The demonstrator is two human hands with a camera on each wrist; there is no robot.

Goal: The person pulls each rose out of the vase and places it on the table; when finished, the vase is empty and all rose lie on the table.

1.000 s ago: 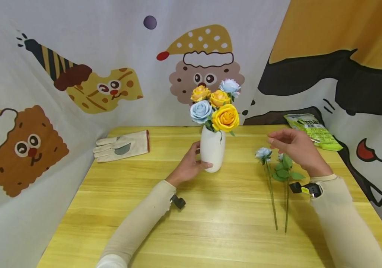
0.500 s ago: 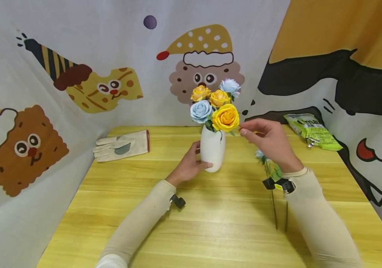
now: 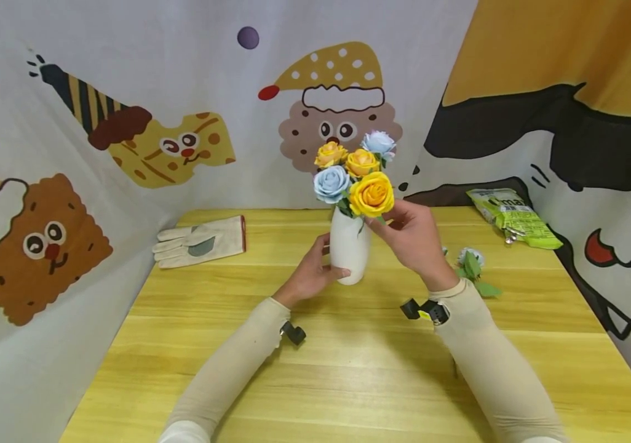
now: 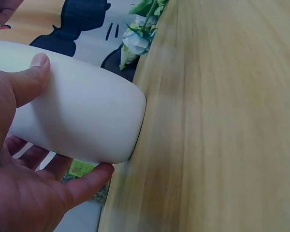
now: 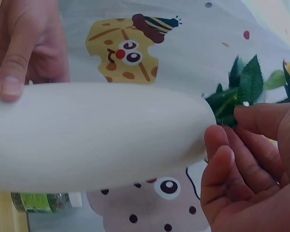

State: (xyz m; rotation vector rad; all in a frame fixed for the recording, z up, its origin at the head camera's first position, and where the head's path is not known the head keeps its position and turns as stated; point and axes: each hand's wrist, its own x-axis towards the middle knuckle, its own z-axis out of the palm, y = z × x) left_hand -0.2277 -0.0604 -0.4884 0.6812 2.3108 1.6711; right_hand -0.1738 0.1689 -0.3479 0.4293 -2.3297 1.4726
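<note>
My left hand [image 3: 312,271] grips the lower part of a white vase [image 3: 349,252], thumb on its near side and fingers behind. The vase stands upright on the table, holding yellow roses [image 3: 372,194] and light blue roses [image 3: 332,184]. At the vase's mouth, below the largest yellow rose, is my right hand [image 3: 411,240]. Its curled fingers close around green rose leaves [image 5: 251,79] at the rim in the right wrist view. Two loose light blue roses lie on the table to the right; one bloom [image 3: 472,255] shows, while my right forearm mostly covers the other.
A cream work glove [image 3: 202,242] lies at the back left of the wooden table [image 3: 315,381]. At the back right is a green snack bag [image 3: 515,218] with a metal clip. The right wrist view shows a green-labelled jar [image 5: 43,202] behind the vase. Printed cloth hangs behind.
My right hand has moved left from above the loose roses to the vase's mouth, its forearm now covering most of their stems. My left hand and the vase have stayed put.
</note>
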